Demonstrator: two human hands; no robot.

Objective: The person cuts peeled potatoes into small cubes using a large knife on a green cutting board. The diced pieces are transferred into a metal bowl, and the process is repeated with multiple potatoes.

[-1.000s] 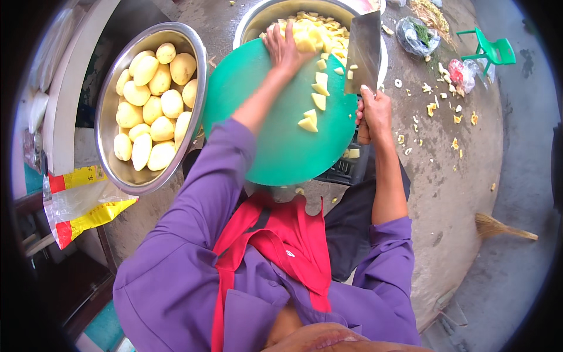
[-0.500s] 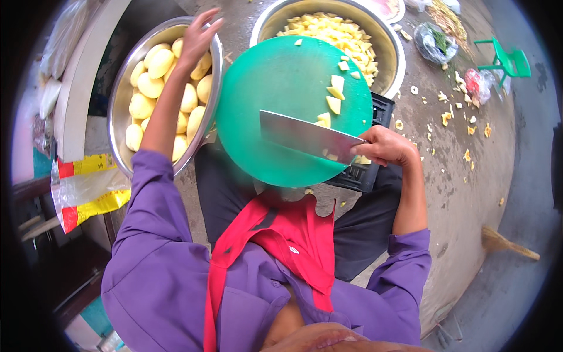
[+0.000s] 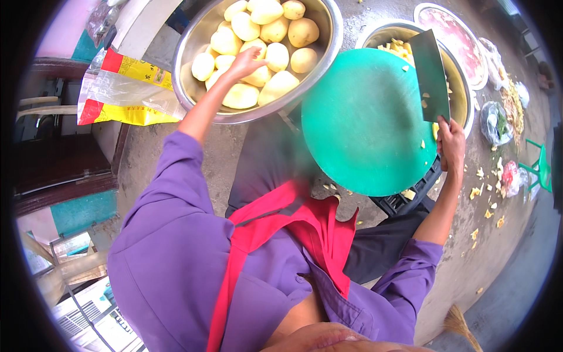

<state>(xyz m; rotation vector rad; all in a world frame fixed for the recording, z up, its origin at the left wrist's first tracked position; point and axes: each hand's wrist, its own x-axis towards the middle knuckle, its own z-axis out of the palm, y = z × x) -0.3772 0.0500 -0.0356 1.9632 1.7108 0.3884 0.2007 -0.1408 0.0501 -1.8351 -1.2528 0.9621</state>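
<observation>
My left hand (image 3: 243, 64) is over a steel basin (image 3: 332, 44) heaped with peeled potatoes (image 3: 278, 87). Its fingers are apart and close to the potatoes; I see nothing held in them. In my right hand (image 3: 451, 144) is a cleaver (image 3: 433, 79) with a broad rectangular blade. The blade points up, above the right edge of a round green cutting board (image 3: 363, 123). Only small potato bits lie along that edge of the board. Partly hidden behind board and blade, a second metal basin (image 3: 467, 97) contains cut potato pieces (image 3: 399, 50).
A black crate (image 3: 404, 202) shows under the board. Beyond the second basin stands a round tray with pinkish contents (image 3: 451, 32). Plastic bags (image 3: 496, 124), potato scraps (image 3: 488, 214) and a green stool (image 3: 541, 167) are at the right. A yellow-red bag (image 3: 138, 94) lies left.
My view has turned leftward. My left hand has come down among the potatoes. The cleaver has gone from flat over the board to upright at its right edge, and the larger pieces have left the board.
</observation>
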